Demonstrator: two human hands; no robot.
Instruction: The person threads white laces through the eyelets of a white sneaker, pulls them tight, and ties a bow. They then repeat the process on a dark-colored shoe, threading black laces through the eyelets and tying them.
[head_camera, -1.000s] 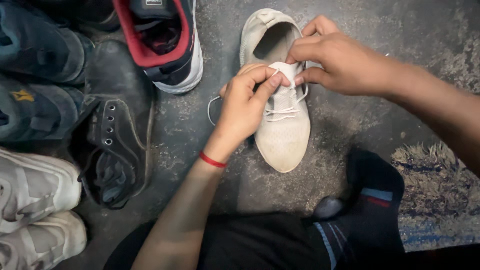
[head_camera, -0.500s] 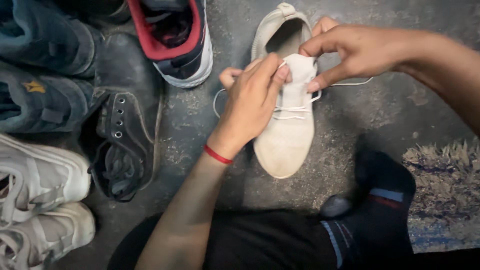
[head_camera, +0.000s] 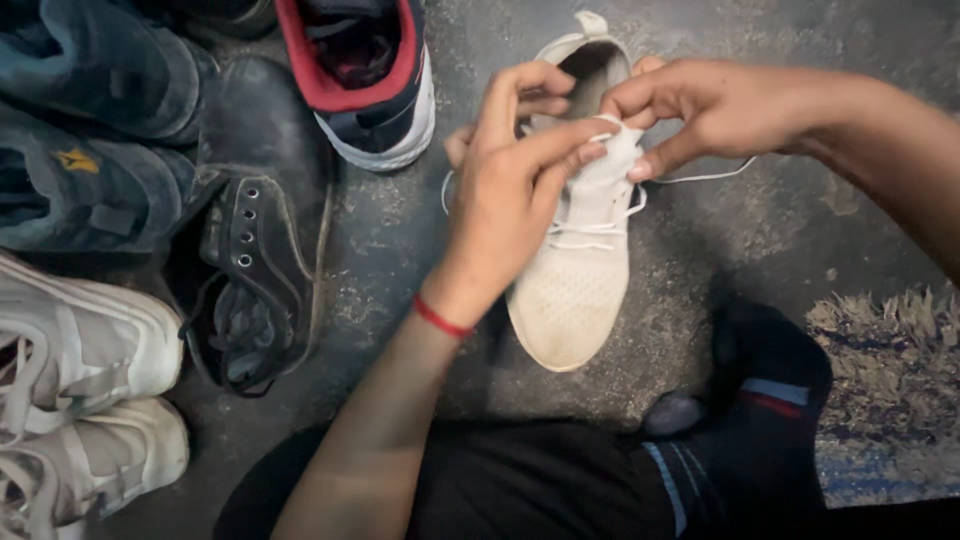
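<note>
Underfoot, gritty grey concrete floor (head_camera: 800, 60).

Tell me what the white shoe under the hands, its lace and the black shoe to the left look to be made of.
White shoe: likely knit fabric, matte, with a fine dotted weave over the toe. Lace: thin white cord, probably woven textile. Black shoe: seemingly canvas or suede, dull and scuffed, with metal-looking eyelets. Both the left hand and the right hand pinch the lace at the tongue.
</note>
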